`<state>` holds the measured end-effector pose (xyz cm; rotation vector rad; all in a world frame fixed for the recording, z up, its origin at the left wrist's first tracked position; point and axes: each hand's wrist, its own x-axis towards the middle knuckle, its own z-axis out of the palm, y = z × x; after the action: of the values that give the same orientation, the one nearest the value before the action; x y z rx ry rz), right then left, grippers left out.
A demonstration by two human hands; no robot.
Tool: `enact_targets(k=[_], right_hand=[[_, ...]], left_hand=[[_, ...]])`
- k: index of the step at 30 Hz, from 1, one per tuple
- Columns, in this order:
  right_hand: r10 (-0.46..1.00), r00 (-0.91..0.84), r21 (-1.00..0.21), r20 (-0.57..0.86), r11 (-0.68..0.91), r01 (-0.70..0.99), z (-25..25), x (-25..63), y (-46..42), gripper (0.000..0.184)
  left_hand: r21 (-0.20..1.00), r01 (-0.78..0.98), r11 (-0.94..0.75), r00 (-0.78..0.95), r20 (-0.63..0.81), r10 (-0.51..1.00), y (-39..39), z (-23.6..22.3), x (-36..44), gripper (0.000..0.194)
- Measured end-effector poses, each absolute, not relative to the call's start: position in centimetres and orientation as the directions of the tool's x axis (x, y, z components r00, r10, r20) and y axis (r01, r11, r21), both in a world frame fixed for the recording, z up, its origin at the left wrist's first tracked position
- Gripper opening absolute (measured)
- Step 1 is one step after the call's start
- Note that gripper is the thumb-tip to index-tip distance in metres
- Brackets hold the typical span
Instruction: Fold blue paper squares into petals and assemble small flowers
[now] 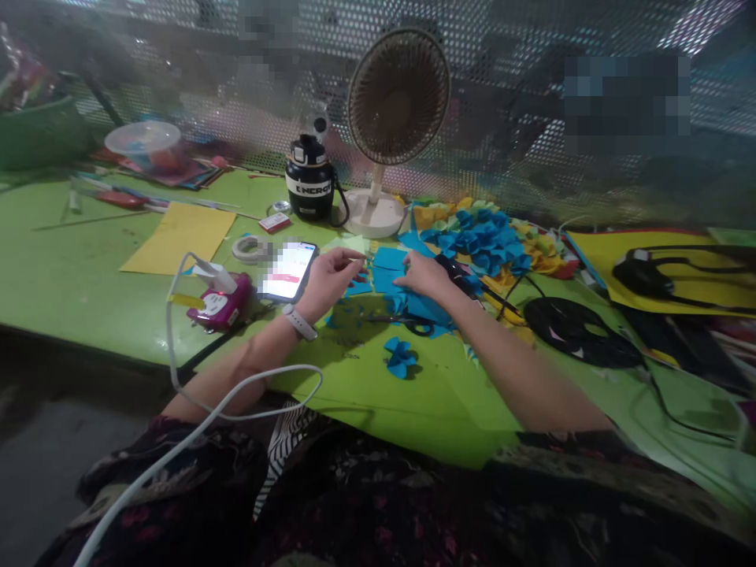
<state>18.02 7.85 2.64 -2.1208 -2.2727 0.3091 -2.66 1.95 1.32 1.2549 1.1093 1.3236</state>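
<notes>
**Bench check: loose blue paper under both hands, scissors close by**

My left hand (327, 282) and right hand (424, 276) stand apart, the left open, the right's fingers at the blue paper pieces (387, 268) near the tabletop's (76, 260) far edge. From this angle, I cannot tell whether the right hand pinches anything. Hazards noted: the dark-handled scissors (407, 324) lie partly under the paper, so a hand pressing down could meet the blades. The white cable (177, 346) crosses my left forearm; a sharp arm movement could drag the pink charger (218, 305) or smartphone (287, 272). Draught from the desk fan (398, 98) could scatter the loose pieces.
</notes>
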Motion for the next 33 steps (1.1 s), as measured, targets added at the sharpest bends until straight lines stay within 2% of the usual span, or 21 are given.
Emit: enact_targets(k=[4,11,15,20,23,27,30,33], right_hand=[[0.993,-0.095,-0.333,-0.067,0.068,0.94,2.7,18.5,8.2,0.043],[0.998,-0.056,-0.563,0.043,0.07,0.823,4.1,19.4,7.8,0.029],[0.998,-0.039,-0.706,0.049,0.062,0.705,5.0,20.1,7.3,0.024],[0.997,0.028,-0.888,0.07,0.05,0.457,5.7,20.4,7.3,0.019],[0.995,0.026,-0.862,0.098,0.071,0.501,5.9,20.4,7.3,0.018],[0.992,-0.072,-0.66,0.106,0.125,0.741,5.9,21.6,5.3,0.024],[0.987,-0.113,-0.583,0.116,0.16,0.797,5.6,23.2,2.6,0.025],[0.982,-0.079,-0.523,0.17,0.158,0.838,5.2,24.6,0.5,0.025]], left_hand=[[0.992,-0.056,-0.117,-0.011,0.116,0.993,1.9,1.6,-2.6,0.007],[0.993,-0.044,-0.108,-0.017,0.107,0.994,2.0,1.7,-2.7,0.008],[0.993,-0.044,-0.11,-0.013,0.109,0.994,2.0,1.6,-2.8,0.009],[0.994,-0.023,-0.108,-0.011,0.107,0.994,1.9,1.5,-2.8,0.013],[0.995,-0.013,-0.096,-0.006,0.096,0.995,2.0,1.3,-2.8,0.016],[0.994,0.004,-0.112,0.0,0.112,0.994,2.0,1.1,-2.8,0.016],[0.991,0.036,-0.126,0.04,0.124,0.991,1.7,1.2,-2.6,0.016],[0.99,0.061,-0.129,0.109,0.121,0.987,1.0,1.4,-2.1,0.016]])
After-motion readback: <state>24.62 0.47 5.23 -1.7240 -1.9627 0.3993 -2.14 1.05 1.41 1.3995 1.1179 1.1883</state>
